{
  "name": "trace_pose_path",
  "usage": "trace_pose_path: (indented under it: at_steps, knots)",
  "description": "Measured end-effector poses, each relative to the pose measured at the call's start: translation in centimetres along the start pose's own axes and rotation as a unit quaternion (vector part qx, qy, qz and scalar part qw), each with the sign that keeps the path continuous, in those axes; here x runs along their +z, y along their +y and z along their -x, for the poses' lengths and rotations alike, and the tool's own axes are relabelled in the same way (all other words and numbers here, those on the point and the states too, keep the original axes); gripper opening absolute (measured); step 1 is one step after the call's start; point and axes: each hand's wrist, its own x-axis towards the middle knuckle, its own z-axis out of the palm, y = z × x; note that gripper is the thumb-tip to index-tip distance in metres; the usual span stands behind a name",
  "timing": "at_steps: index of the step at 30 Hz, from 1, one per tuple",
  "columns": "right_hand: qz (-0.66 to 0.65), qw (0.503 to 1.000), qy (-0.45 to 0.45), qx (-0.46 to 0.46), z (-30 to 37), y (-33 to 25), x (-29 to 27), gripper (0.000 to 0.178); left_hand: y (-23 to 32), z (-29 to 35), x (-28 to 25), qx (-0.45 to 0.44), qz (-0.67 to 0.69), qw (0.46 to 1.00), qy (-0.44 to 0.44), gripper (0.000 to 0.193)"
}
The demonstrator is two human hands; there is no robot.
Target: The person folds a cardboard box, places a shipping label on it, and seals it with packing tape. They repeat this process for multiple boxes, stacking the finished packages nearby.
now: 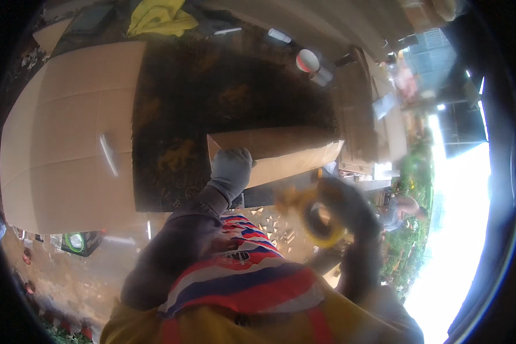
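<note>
The left hand [231,169], in a pale grey knitted glove, rests at the near left end of a long, open-topped brown cardboard box [297,163], its fingers curled closed over the box's edge and its forearm, in a dark purple-grey sleeve [175,243], slanting in from the near left. The right hand [339,198], blurred, is raised near the box's near right side, wrist bent inward, beside a yellow ring-shaped tape roll [325,235]; whether its fingers are spread or gripping the roll cannot be told. The box lies across the near right part of a black, tan-stained tabletop [212,92]. To the left, a large creased sheet of brown cardboard [69,132] lies flat, bearing a thin white strip [108,155]. At the far side are a bright yellow cloth [160,18], a small white cylinder [279,35] and a round white-and-red object [308,61]. Brown cardboard [364,103] stands to the right; beyond it, another person [404,209] bends near green foliage [410,246] and a glaring opening. Pale scraps [278,229] litter the brown floor [69,281].
</note>
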Motion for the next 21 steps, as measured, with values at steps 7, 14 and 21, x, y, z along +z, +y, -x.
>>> trace_pose_path:
  at_steps: [7, 14, 21]
  knots:
    - [-0.181, 0.977, -0.008, 0.117, -7.0, -2.1, 8.2, 0.039, -2.9, -4.5, -4.0, 0.112, 0.031, 0.973, -0.199, 0.029]
    - [-0.128, 0.974, -0.055, 0.178, -8.0, -1.0, 9.1, 0.042, -3.9, -11.2, 0.9, 0.085, 0.364, 0.811, -0.450, 0.034]
    - [-0.223, 0.946, -0.016, 0.235, -8.9, -0.2, 9.5, 0.043, -1.1, -16.1, 3.7, 0.190, -0.139, 0.809, -0.539, 0.042]
